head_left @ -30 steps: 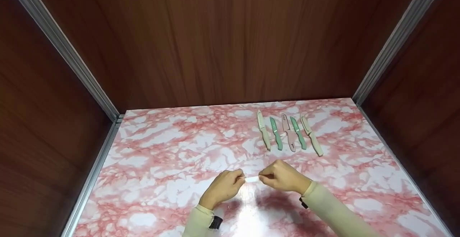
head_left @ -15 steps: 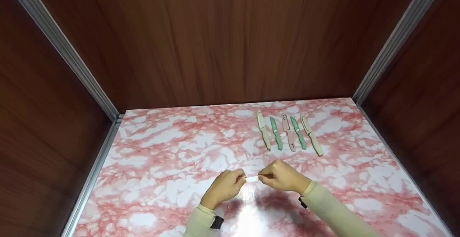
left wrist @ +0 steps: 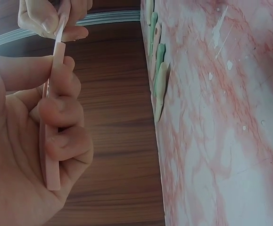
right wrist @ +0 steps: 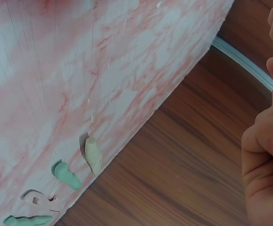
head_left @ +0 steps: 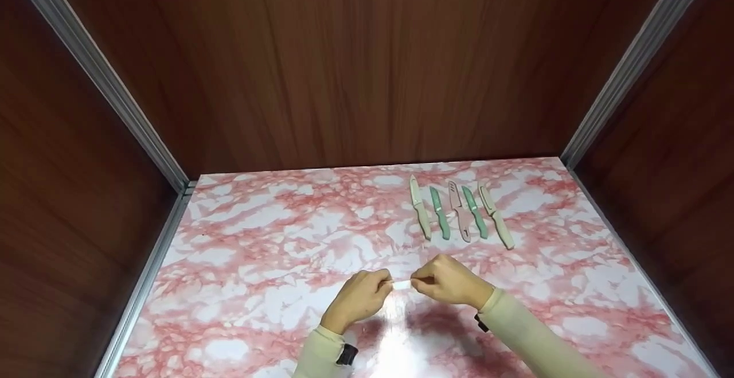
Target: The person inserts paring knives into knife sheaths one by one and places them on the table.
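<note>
In the head view my left hand and right hand meet above the table, with a short white blade showing between them. The left wrist view shows my left fingers curled round a straight, flat pink piece that looks like a knife sheath. The white blade runs from its upper end to the right hand, which pinches the knife's other pink part. Most of that part is hidden by the fingers. My curled right hand appears at the edge of the right wrist view.
Several knives lie side by side at the back right of the marbled table: cream knives, green knives and a pink knife. Brown wooden walls with metal rails surround the table.
Both hands keep almost the same place and grip, and the white blade between them looks nearly unchanged. The knives on the table have not moved.
</note>
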The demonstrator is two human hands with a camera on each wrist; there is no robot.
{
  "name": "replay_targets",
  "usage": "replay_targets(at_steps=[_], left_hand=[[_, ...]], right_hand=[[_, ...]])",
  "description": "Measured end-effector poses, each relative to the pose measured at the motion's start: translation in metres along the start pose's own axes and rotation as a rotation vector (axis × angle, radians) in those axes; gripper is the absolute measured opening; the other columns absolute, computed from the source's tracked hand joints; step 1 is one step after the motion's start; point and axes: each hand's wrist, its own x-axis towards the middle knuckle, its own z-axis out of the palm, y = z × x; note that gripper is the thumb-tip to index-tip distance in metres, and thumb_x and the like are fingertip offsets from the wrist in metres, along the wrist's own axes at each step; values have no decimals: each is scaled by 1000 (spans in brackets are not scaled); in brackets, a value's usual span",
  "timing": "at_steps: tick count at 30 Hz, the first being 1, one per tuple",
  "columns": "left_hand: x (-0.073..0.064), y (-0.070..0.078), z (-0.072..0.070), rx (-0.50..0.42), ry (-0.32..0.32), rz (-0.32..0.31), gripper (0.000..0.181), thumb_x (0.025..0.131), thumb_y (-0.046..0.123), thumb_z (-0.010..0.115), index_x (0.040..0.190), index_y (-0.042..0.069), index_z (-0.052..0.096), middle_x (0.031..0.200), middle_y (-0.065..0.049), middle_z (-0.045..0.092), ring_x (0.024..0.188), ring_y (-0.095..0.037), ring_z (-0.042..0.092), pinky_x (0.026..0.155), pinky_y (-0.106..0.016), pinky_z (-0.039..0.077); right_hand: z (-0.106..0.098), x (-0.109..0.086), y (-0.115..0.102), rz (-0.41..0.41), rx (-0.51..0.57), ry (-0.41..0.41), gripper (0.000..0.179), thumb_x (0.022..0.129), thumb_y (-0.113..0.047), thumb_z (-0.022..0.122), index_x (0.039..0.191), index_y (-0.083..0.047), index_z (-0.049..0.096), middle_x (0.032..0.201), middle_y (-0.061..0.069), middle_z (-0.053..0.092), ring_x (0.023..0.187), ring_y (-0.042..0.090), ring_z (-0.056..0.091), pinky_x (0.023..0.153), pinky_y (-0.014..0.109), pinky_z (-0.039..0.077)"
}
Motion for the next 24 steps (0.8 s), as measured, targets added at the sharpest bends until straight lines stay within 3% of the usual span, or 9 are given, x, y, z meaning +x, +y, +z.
replay_targets(at_steps=[14,24], left_hand=[[2,3,-1,42,21,19,18,96,17,51,79,14,59,60,11,43,50,-3,37,49,-22,33],[4,3,0,13,6,8,18,97,16,51,80,15,59,60,11,41,50,-4,34,48,-22,31]], right_hand=[[-1,3,-2,-2,-7,5,23,85,-6,62,65,-17,62,53,-16,40,48,-8,28,46,10,26],[1,5,-3,-22,5,9,20,84,-5,62,68,-15,65,53,-15,42,48,-8,29,45,10,27]])
